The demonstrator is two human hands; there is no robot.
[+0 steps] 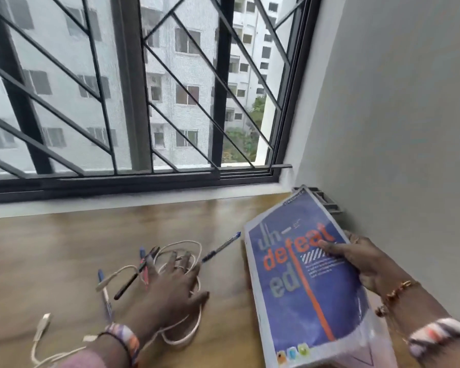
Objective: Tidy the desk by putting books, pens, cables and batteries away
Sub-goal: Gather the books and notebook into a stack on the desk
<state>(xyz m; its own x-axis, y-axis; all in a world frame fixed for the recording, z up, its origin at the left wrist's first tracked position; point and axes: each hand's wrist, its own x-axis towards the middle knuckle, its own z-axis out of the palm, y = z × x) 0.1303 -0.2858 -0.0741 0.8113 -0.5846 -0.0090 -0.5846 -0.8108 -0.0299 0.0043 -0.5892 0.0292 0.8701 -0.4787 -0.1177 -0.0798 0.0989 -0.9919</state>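
Our right hand grips the glossy blue book, while our left hand, fingers spread wide, presses the coiled white cable on the wooden desk, slim pens just beside.

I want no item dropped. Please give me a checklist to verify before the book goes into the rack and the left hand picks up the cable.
1. Right hand grips the blue book: ok.
2. Metal rack behind the book has free space: cannot tell, mostly hidden.
3. Left hand rests open on the white cable: ok.
4. Pens lie apart from the cable: not ok, several cross it.
5. Batteries in view: not ok.
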